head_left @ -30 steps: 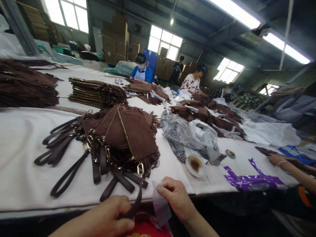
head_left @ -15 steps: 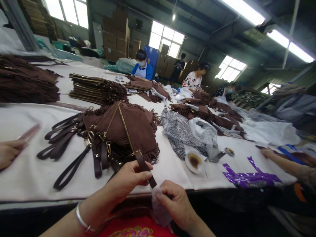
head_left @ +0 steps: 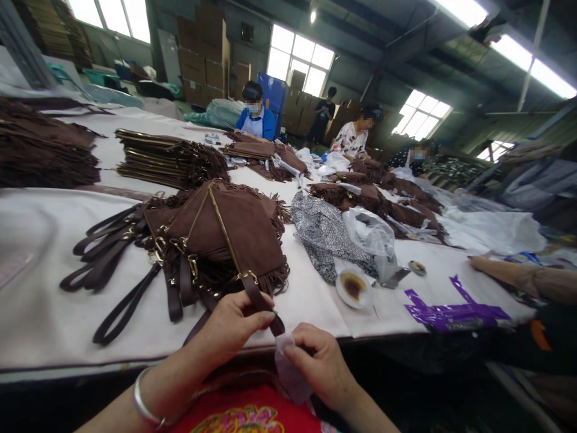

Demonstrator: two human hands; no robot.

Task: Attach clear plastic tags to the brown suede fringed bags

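Note:
My left hand (head_left: pixel 241 322) pinches a dark brown wrist strap (head_left: pixel 253 293) between thumb and fingers. By a gold clasp the strap hangs from a brown fringed pouch (head_left: pixel 246 234) with a gold zip, the top one of a heap. Just right of it, my right hand (head_left: pixel 322 364) is closed on a thin whitish wrapping sheet (head_left: pixel 288 367), which covers the strap's lower end. More looped straps (head_left: pixel 121 307) spread out to the left of the heap.
A stack of pouches (head_left: pixel 166 159) stands behind, a larger pile (head_left: pixel 45 144) far left. To the right lie a grey knitted cloth (head_left: pixel 324 234), a dish of brown liquid (head_left: pixel 354 288) and a purple plastic bag (head_left: pixel 455 310). A co-worker's arm (head_left: pixel 509 273) reaches in at right; other people sit across the table.
The view has shifted slightly. Another person's hand with a brown piece at the far left has gone out of sight. Both my hands keep their grip on strap and sheet.

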